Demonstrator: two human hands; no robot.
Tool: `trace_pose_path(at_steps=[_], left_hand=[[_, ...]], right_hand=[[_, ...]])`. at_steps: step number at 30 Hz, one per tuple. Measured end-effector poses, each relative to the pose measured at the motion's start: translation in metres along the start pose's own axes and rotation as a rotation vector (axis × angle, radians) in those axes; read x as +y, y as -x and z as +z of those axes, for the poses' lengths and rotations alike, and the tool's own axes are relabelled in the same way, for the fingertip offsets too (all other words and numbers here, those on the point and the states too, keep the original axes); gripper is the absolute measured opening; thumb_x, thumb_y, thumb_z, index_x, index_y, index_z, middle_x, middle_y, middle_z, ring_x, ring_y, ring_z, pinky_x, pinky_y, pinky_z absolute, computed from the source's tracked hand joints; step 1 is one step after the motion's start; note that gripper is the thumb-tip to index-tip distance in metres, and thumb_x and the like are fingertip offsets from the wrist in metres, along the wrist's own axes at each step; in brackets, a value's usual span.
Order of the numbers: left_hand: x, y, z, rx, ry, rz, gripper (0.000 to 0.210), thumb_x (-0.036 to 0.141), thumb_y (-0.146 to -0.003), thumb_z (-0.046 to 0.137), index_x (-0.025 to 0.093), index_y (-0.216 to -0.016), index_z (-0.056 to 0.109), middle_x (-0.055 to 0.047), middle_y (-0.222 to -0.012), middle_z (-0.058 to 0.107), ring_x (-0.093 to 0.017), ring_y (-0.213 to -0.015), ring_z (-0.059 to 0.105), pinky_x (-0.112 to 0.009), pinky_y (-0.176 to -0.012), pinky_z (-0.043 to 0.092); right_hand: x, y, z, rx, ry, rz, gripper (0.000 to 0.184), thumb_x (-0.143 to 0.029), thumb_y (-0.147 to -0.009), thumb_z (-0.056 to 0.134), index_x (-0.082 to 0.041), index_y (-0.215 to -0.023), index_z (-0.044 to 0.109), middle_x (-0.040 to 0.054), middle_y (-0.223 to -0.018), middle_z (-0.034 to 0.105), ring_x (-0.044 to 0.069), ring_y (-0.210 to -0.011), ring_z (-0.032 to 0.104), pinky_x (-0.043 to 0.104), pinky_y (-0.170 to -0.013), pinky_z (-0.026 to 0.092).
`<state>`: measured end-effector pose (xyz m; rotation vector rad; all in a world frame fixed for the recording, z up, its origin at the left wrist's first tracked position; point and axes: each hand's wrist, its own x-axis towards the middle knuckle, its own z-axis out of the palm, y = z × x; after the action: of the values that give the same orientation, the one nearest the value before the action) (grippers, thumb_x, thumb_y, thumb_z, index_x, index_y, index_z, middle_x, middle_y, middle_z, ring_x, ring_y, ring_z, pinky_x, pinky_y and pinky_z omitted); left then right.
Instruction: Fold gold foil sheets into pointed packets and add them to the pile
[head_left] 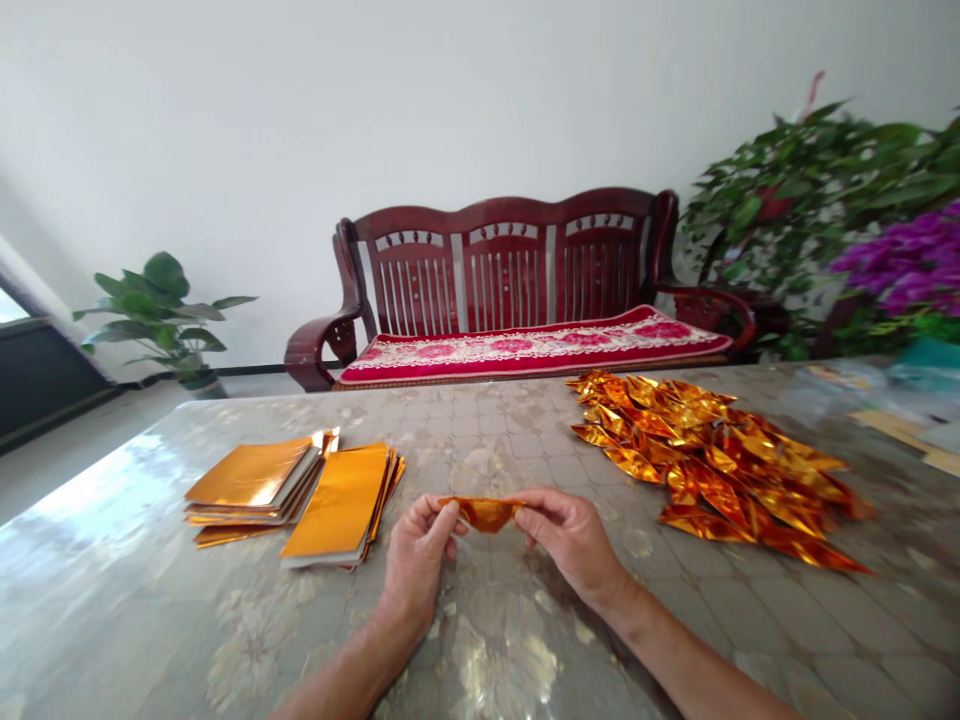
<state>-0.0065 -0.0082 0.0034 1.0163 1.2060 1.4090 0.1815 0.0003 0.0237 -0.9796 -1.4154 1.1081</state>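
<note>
A small folded gold foil paper, boat-like in shape, is stretched between my two hands above the table. My left hand pinches its left tip between thumb and fingers. At the other tip, my right hand has the same kind of pinch. To the left lie two stacks of flat gold foil sheets, one stack farther left and another stack closer to my left hand. A heap of folded gold foil pieces with pointed ends spreads out on the right.
The table has a shiny, patterned cover. Behind it stands a dark red wooden bench with a floral seat cover. Plastic bags and flat pieces of card lie at the far right, near purple flowers.
</note>
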Motion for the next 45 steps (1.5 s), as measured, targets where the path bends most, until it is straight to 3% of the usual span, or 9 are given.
trace_pose_path(at_steps=[7, 12, 19, 22, 27, 31, 38, 42, 45], left_hand=[[0.010, 0.008, 0.007, -0.033, -0.035, 0.023, 0.036, 0.050, -0.074, 0.073, 0.016, -0.075, 0.060, 0.001, -0.063, 0.065, -0.008, -0.046, 0.048, -0.019, -0.047, 0.036], [0.007, 0.007, 0.006, -0.055, -0.160, 0.122, 0.034, 0.049, -0.083, 0.063, 0.017, -0.072, 0.061, 0.001, -0.062, 0.063, -0.009, -0.047, 0.049, -0.020, -0.049, 0.038], [0.009, 0.002, 0.000, -0.066, -0.265, 0.202, 0.029, 0.043, -0.084, 0.063, 0.018, -0.068, 0.062, 0.000, -0.059, 0.064, -0.010, -0.048, 0.048, -0.020, -0.049, 0.038], [0.007, -0.002, -0.001, -0.089, -0.268, 0.195, 0.026, 0.040, -0.083, 0.064, 0.018, -0.069, 0.063, 0.000, -0.060, 0.065, -0.010, -0.047, 0.049, -0.020, -0.049, 0.039], [-0.003, -0.008, -0.002, -0.088, -0.253, 0.183, 0.015, 0.032, -0.077, 0.069, 0.018, -0.076, 0.063, 0.002, -0.063, 0.064, -0.011, -0.050, 0.052, -0.020, -0.049, 0.042], [-0.005, -0.010, -0.010, -0.117, -0.423, 0.351, 0.005, 0.022, -0.079, 0.068, 0.019, -0.080, 0.064, 0.003, -0.069, 0.064, -0.011, -0.057, 0.055, -0.020, -0.056, 0.043], [0.003, -0.013, -0.021, -0.350, -0.658, 0.653, 0.013, 0.011, -0.088, 0.057, 0.019, -0.080, 0.064, 0.000, -0.079, 0.062, -0.012, -0.075, 0.058, -0.022, -0.069, 0.043], [0.005, -0.013, -0.022, -0.446, -0.643, 0.653, 0.014, 0.011, -0.090, 0.057, 0.019, -0.082, 0.066, -0.002, -0.082, 0.063, -0.013, -0.079, 0.060, -0.022, -0.073, 0.045], [0.003, -0.013, -0.022, -0.427, -0.621, 0.597, 0.010, 0.011, -0.085, 0.062, 0.019, -0.082, 0.068, -0.002, -0.084, 0.064, -0.013, -0.080, 0.060, -0.022, -0.074, 0.045]], right_hand=[[-0.002, 0.001, -0.005, 0.072, 0.042, -0.022, 0.025, -0.041, -0.079, 0.068, -0.017, -0.076, 0.073, 0.0009, -0.059, 0.065, 0.013, -0.052, 0.055, 0.023, -0.050, 0.047], [-0.001, 0.002, -0.006, 0.155, 0.130, -0.061, 0.026, -0.040, -0.080, 0.065, -0.018, -0.066, 0.069, 0.0012, -0.055, 0.063, 0.014, -0.051, 0.056, 0.024, -0.050, 0.046], [0.008, -0.001, -0.004, 0.210, 0.063, -0.085, 0.018, -0.035, -0.077, 0.070, -0.018, -0.084, 0.069, 0.0008, -0.066, 0.067, 0.015, -0.053, 0.060, 0.025, -0.051, 0.050], [0.011, -0.003, -0.009, 0.163, 0.202, -0.169, 0.011, -0.029, -0.081, 0.066, -0.019, -0.077, 0.069, -0.0014, -0.060, 0.062, 0.014, -0.054, 0.058, 0.024, -0.054, 0.048], [0.010, -0.006, -0.019, 0.050, 0.446, -0.321, 0.012, -0.021, -0.086, 0.059, -0.021, -0.082, 0.071, 0.0011, -0.074, 0.066, 0.015, -0.068, 0.061, 0.024, -0.064, 0.048], [0.012, -0.006, -0.025, -0.067, 0.535, -0.389, 0.020, -0.015, -0.089, 0.053, -0.021, -0.090, 0.072, 0.0016, -0.077, 0.063, 0.015, -0.073, 0.061, 0.024, -0.067, 0.047], [0.018, -0.005, -0.033, -0.258, 0.617, -0.457, 0.031, -0.005, -0.084, 0.050, -0.023, -0.095, 0.073, 0.0012, -0.078, 0.061, 0.014, -0.076, 0.059, 0.024, -0.070, 0.044], [0.019, -0.005, -0.034, -0.300, 0.626, -0.444, 0.031, -0.003, -0.083, 0.051, -0.023, -0.092, 0.073, 0.0007, -0.079, 0.061, 0.013, -0.076, 0.059, 0.023, -0.070, 0.043], [0.020, -0.006, -0.033, -0.255, 0.610, -0.435, 0.031, -0.005, -0.086, 0.050, -0.023, -0.094, 0.073, 0.0006, -0.078, 0.059, 0.013, -0.075, 0.059, 0.023, -0.069, 0.043]])
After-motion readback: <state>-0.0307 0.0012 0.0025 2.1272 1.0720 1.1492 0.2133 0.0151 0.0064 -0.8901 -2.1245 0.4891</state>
